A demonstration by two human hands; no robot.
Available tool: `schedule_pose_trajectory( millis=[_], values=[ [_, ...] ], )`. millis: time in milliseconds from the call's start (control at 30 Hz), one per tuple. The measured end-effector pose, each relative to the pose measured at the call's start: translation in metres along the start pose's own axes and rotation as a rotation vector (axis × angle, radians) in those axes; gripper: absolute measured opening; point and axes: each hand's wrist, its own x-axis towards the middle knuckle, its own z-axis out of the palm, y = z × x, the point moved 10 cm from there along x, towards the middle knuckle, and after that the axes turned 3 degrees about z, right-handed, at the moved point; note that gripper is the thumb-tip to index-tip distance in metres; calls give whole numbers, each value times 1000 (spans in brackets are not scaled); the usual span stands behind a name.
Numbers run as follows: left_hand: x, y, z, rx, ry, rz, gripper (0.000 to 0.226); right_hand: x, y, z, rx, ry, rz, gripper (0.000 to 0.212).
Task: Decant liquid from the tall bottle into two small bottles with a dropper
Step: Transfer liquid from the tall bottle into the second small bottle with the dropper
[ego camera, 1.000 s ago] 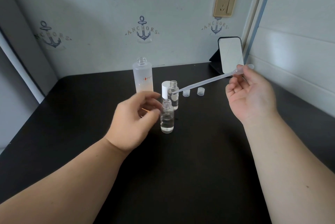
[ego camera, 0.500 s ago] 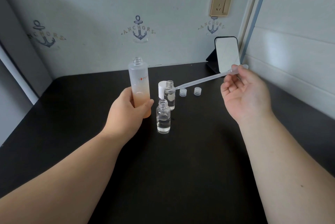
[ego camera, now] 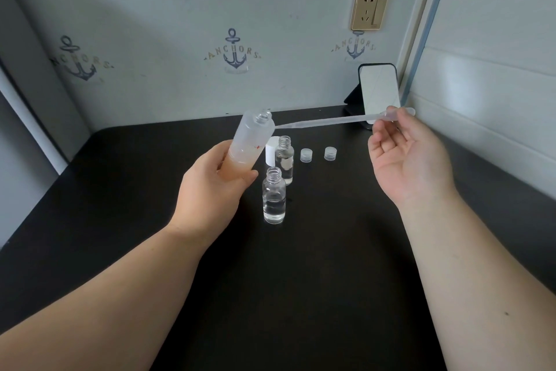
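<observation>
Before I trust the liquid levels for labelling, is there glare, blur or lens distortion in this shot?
Head view: wide-angle bending bows the wall edges; the phone screen reflects bright light; a broad soft shadow covers the upper-left wall. The near small bottle is sharp, its level readable. The tall bottle, tilted in the left hand, is frosted, so its level is less clear.

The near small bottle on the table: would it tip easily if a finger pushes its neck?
Probably yes: the near small bottle is tall and narrow. The liquid sitting low may steady it somewhat. Uncapped, it could spill.
</observation>
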Motion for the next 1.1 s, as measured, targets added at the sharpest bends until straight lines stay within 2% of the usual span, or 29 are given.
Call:
schedule_pose_trajectory(
  millis=[433, 833, 967, 1100],
  values=[
    [2, 0, -1, 89, 21, 42, 48, -2, -6, 3, -9, 0, -44, 18],
    [4, 0, -5, 151, 47, 57, 45, 0, -12, -3, -25, 38, -90, 5],
    [5, -1, -8, 244, 64, 71, 48, -1, -15, -3, -122, 32, -114, 8],
    [3, 5, -2, 306, 33, 128, 50, -5, -11, 12, -302, -74, -113, 11]
  ],
)
